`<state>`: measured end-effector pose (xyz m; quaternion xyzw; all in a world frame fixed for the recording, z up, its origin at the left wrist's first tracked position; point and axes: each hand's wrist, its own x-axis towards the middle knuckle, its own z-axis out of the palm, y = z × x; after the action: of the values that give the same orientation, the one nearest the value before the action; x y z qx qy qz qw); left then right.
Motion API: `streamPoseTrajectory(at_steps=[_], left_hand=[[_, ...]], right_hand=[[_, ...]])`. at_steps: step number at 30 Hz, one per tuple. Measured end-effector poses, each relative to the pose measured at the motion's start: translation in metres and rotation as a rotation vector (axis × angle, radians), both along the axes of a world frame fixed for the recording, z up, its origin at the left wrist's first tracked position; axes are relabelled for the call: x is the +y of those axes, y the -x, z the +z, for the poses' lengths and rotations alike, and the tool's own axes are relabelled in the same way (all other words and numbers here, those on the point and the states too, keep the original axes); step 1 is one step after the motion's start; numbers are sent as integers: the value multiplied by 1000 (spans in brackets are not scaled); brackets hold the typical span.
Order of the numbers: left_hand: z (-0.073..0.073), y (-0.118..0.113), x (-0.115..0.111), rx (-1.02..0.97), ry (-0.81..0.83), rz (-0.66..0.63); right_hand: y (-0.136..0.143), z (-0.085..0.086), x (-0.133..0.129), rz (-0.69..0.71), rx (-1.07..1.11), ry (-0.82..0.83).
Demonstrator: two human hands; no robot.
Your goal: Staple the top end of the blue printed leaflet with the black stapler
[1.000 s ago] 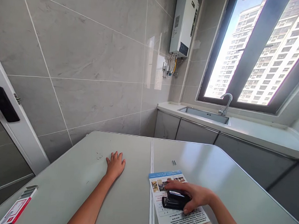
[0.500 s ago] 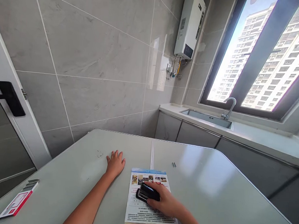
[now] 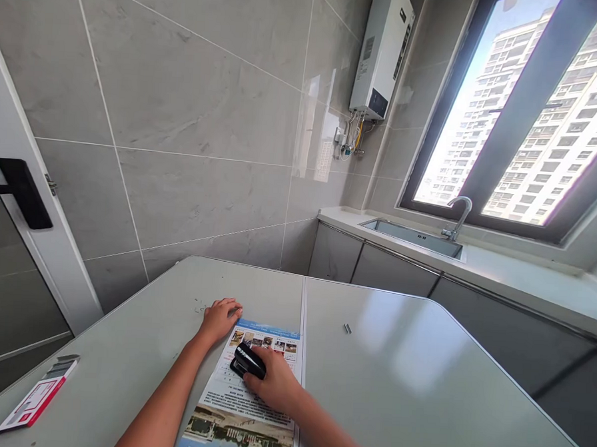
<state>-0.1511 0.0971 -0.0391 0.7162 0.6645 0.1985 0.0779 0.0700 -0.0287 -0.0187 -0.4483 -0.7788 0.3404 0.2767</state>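
Note:
My right hand [image 3: 276, 381] is closed around a small black stapler [image 3: 248, 362], which sits over the upper part of a printed leaflet [image 3: 249, 402]. The leaflet lies on the pale table, with a blue band and a row of small photos at its far end. At its far left corner is my left hand [image 3: 219, 319], fingers bent and drawn together against the edge; the exact hold of the fingertips is hidden.
Two short strips of staples [image 3: 347, 329] lie right of the table's seam. Loose staples [image 3: 199, 306] are scattered near my left hand. A red and white box [image 3: 39, 397] lies at the left edge. Beyond the table is a counter with a sink [image 3: 412, 236].
The leaflet and the stapler in my right hand have shifted left, and more of the leaflet's near end shows. My left hand's spread fingers have curled in at the leaflet's corner.

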Motion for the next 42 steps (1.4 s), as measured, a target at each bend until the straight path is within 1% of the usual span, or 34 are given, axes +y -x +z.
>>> streamPoseTrajectory(at_steps=[4,6,7,8,9,10,11,12,14,16,18,22,27,34,42], left_hand=[[2,-9,-5,-19,-30,-94],[4,-15,-9,-30,-33,-162],[6,-18,-12,-37,-33,-199],[8,-21,-14,-44,-26,-237],[11,-23,-17,-49,-15,-274],[12,-25,-18,-52,0,-303],[14,-26,-20,-54,14,-327],[15,-27,-20,-55,27,-349],[15,-29,-20,-48,57,-403],[12,-31,-18,-41,73,-442],[9,-31,-16,-37,78,-453],[5,-30,-13,-46,74,-450],[5,-28,-14,-80,57,-467],[4,-27,-15,-135,54,-483],[1,-26,-13,-188,36,-517]], right_hand=[[7,-2,0,36,21,30],[4,-2,4,38,101,27],[-1,-2,8,10,150,19],[-9,-2,13,-54,176,1],[-21,-1,19,-147,185,-18],[-35,-1,25,-281,152,-44],[-50,-1,32,-413,59,-89],[-66,-1,38,-492,18,-109],[-95,-4,47,-563,-31,-115],[-113,-9,51,-565,-56,-108],[-118,-14,53,-548,-58,-103],[-111,-20,54,-508,-3,-85],[-104,-22,56,-459,77,-54],[-98,-27,58,-468,207,-31],[-101,-35,63,-485,338,17]])
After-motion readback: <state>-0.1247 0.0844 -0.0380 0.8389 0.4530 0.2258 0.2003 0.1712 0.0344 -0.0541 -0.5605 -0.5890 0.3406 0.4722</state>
